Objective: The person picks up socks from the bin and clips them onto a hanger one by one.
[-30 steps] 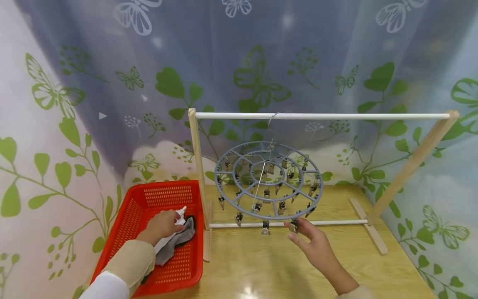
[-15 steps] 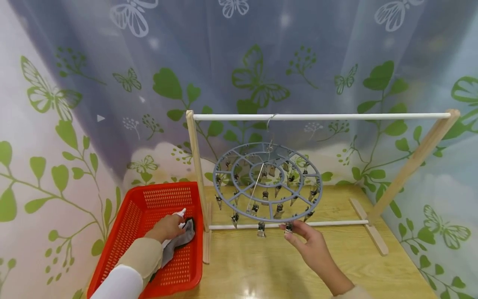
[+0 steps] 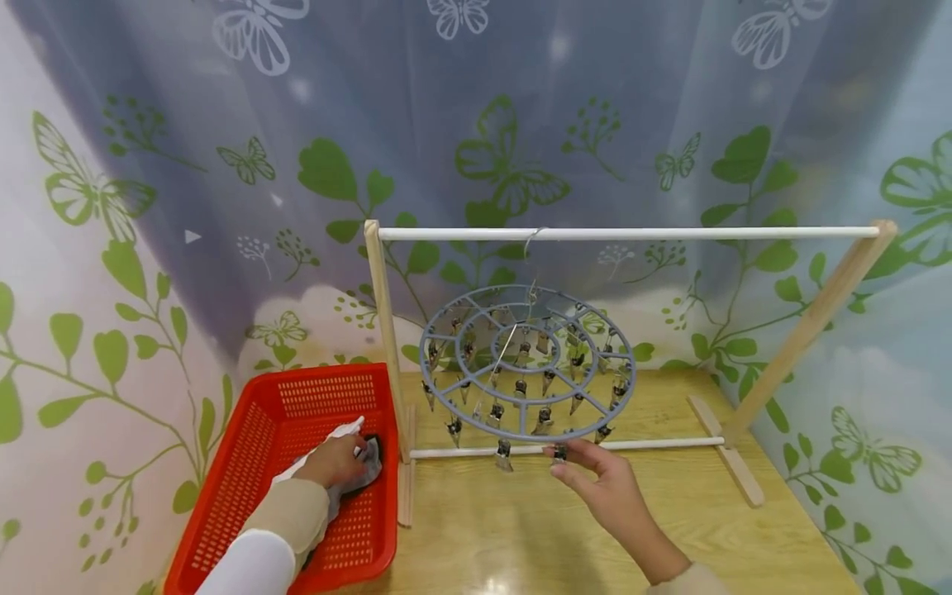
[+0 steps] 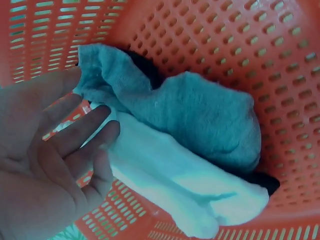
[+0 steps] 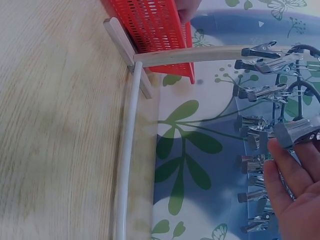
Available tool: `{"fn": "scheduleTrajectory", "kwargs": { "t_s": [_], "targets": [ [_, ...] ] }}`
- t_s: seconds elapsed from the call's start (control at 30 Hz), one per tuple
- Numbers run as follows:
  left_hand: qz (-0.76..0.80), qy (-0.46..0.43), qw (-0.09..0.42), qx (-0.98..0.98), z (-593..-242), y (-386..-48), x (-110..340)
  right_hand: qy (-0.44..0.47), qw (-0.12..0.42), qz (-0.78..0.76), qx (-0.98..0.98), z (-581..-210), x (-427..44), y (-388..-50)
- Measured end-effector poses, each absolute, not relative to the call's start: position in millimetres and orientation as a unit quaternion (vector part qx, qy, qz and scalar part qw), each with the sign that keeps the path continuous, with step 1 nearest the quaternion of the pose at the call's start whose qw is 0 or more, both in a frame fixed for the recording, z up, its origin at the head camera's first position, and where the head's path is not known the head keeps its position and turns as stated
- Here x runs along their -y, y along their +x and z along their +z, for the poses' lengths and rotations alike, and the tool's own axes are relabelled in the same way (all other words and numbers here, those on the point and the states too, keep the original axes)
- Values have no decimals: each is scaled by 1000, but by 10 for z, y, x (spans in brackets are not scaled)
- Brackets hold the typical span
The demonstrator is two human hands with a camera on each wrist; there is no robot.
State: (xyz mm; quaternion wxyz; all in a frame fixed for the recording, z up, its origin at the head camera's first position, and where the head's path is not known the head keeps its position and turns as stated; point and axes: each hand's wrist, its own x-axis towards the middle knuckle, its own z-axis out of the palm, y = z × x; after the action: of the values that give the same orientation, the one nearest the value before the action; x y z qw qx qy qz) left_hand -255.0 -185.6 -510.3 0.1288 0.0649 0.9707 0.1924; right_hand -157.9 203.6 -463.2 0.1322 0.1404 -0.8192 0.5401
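My left hand (image 3: 335, 463) is inside the red plastic basket (image 3: 256, 417), over a white sock (image 3: 345, 428) and a grey sock (image 3: 368, 467). In the left wrist view the left fingers (image 4: 95, 127) are loosely bent and lie at the cuff end of the white sock (image 4: 170, 165); one fingertip is by the cuff of the grey sock (image 4: 195, 115). Something black shows under the socks. My right hand (image 3: 610, 487) holds a metal clip (image 3: 559, 453) between thumb and finger at the front rim of the round grey clip hanger (image 3: 521, 435). Its thumb is largely hidden in the right wrist view.
The hanger hooks over the white bar (image 3: 669, 234) of a wooden-ended rack. A wooden post (image 3: 383, 330) stands between basket and hanger. Several other clips (image 3: 504, 453) dangle from the rings. A lower rod (image 3: 654, 444) runs above the wooden table (image 3: 461, 512). A patterned curtain (image 3: 595, 83) hangs behind.
My left hand has shifted over the socks, and more of the white sock shows beside it. The right hand and its clip have moved slightly left, and the hanger has turned a little.
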Motion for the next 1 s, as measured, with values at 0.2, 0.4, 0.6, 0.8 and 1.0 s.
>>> {"fn": "scheduleTrajectory", "kwargs": {
  "t_s": [0.2,0.4,0.6,0.8,1.0],
  "targets": [
    [183,40,116,-975,-5121,-2557,1818,142,124,547,816,-4646,-1998,-1584],
    [175,38,84,-980,-5148,-2506,1786,107,117,538,828,-4634,-1940,-1559],
    [153,46,56,-986,-5230,-2477,1744,87,101,553,823,-4601,-1860,-1541],
    [146,33,61,-987,-5292,-2528,1734,105,100,555,819,-4627,-1788,-1557],
    [163,10,65,-984,-5303,-2609,1738,126,102,554,816,-4659,-1724,-1572]
  ]
}}
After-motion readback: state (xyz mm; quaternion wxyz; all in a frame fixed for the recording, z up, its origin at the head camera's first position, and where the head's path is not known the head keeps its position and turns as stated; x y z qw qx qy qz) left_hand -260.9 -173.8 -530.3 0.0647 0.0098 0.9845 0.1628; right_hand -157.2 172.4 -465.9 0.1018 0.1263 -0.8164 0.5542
